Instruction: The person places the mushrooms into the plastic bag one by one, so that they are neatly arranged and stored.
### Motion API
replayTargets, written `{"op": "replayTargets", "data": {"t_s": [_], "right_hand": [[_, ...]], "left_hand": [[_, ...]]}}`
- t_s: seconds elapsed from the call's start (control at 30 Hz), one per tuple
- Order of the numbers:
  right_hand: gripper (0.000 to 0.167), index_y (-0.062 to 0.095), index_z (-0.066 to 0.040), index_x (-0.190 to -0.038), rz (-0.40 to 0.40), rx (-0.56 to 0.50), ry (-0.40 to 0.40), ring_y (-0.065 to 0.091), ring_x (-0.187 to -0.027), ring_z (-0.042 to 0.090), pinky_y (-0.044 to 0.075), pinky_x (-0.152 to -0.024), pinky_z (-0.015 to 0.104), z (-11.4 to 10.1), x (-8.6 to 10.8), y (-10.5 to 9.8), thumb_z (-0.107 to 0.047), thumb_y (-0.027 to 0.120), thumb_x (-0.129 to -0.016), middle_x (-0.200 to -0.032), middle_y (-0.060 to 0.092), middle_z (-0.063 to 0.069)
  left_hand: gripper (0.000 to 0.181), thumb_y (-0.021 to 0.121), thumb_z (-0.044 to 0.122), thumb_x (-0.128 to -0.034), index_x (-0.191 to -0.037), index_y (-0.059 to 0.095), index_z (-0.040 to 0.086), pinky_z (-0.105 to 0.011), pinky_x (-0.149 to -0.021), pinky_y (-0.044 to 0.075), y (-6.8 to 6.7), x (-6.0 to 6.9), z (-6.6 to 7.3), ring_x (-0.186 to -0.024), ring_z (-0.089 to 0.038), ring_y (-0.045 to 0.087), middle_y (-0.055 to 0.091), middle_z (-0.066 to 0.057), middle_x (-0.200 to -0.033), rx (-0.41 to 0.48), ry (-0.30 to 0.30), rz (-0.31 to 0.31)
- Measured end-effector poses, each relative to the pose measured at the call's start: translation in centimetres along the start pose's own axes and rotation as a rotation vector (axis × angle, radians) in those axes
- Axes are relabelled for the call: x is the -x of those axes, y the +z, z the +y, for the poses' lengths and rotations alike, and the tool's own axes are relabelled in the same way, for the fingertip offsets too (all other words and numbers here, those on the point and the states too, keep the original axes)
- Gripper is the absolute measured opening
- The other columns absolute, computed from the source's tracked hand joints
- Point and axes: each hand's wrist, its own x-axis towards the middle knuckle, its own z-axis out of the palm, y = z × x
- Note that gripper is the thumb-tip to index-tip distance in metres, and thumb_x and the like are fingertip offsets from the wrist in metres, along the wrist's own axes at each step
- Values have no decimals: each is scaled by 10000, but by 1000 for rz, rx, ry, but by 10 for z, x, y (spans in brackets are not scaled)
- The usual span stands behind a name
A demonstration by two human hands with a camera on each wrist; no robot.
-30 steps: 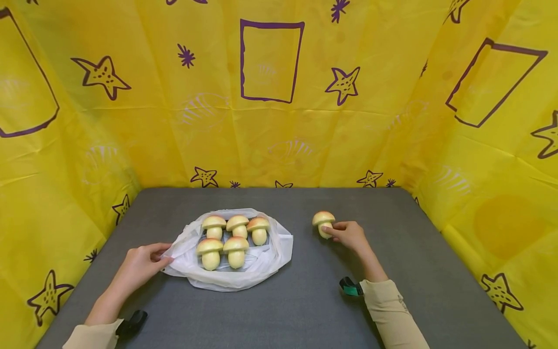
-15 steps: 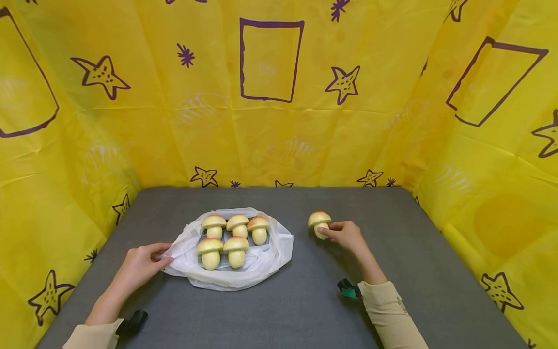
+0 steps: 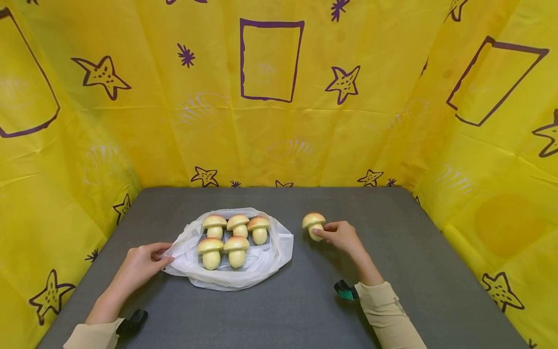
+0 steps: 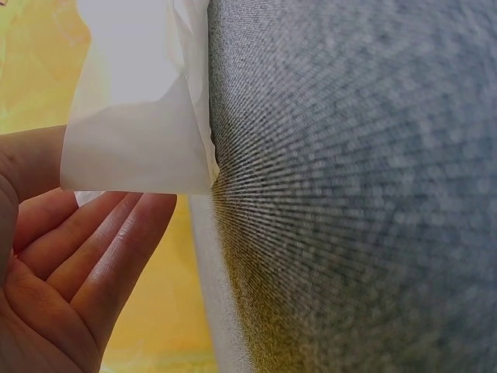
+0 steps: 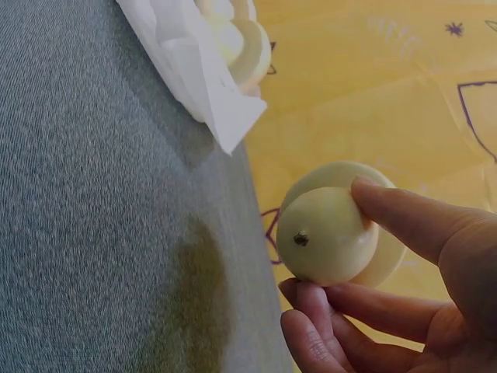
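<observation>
My right hand pinches a toy mushroom by its pale stem, to the right of a white plastic bag. In the right wrist view the mushroom's stem end shows between thumb and fingers, held above the table. The bag lies spread on the table with its mouth folded open, and several like mushrooms with reddish-yellow caps sit in it in two rows. My left hand pinches the bag's left edge between thumb and fingers; in the left wrist view the white plastic hides the fingertips.
The dark grey table runs back to a yellow cloth with purple starfish drawings, which stands behind and on both sides. Black wrist straps sit near the sleeves.
My right hand has moved slowly left with the mushroom, closer to the bag. The left hand, the bag and the mushrooms in it have stayed in place.
</observation>
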Motion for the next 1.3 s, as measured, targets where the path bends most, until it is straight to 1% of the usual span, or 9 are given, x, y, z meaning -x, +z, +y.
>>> {"op": "replayTargets", "data": {"t_s": [0.1,0.23,0.3,0.6,0.83,0.97,1.07,1.2,1.3], "right_hand": [[400,730,-48,-921,-6,4,-8,659,-731,236,474,-611,257,-4,1,2,-422,750,-779,-814,714,89],[381,733,-57,-898,-14,17,-24,642,-699,200,472,-607,257,-7,3,5,-420,748,-783,-824,716,111],[376,735,-57,-895,-19,14,-26,646,-699,207,472,-605,256,-8,4,7,-415,751,-781,-825,717,114],[344,745,-79,-858,-41,14,-48,653,-683,234,464,-580,258,-15,6,17,-412,757,-775,-775,715,82],[335,746,-86,-829,-55,21,-74,639,-646,211,457,-563,260,-21,7,23,-417,754,-777,-758,713,95],[335,749,-104,-818,-67,36,-81,621,-630,173,447,-560,251,-25,7,27,-436,750,-775,-750,711,90],[336,749,-116,-806,-72,56,-95,577,-611,134,432,-554,248,-27,7,29,-450,747,-773,-716,693,57],[332,752,-123,-790,-73,71,-118,528,-606,112,414,-550,250,-32,8,32,-455,750,-768,-679,659,-7],[325,757,-133,-786,-78,76,-130,520,-608,107,407,-552,247,-36,9,34,-457,752,-764,-671,655,-34]], "left_hand": [[376,765,206,-793,-1115,694,25,-195,-596,501,0,0,0,-781,-199,675,710,-168,-999,0,-2,-2],[376,764,201,-794,-1117,691,23,-193,-594,499,0,0,0,-781,-196,669,710,-167,-997,-1,-2,-3],[374,764,200,-793,-1115,692,23,-194,-593,497,0,0,0,-781,-195,667,710,-167,-996,-3,-1,-2],[368,769,203,-789,-1108,699,35,-195,-588,495,1,1,-2,-758,-181,664,716,-150,-977,-10,3,6],[366,770,206,-788,-1105,701,37,-195,-589,496,1,1,-3,-760,-183,670,717,-152,-980,-5,5,8],[362,769,205,-790,-1106,702,43,-193,-590,497,1,1,-3,-765,-184,673,717,-152,-986,-2,5,7],[356,767,199,-791,-1105,703,46,-192,-593,497,0,1,-2,-763,-182,673,718,-149,-984,-4,9,9],[352,766,192,-789,-1104,704,46,-194,-593,497,-1,2,-1,-761,-181,675,719,-147,-978,-5,12,12],[354,765,194,-791,-1107,703,47,-194,-592,496,-1,2,-1,-762,-177,673,719,-144,-978,-3,7,9]]}}
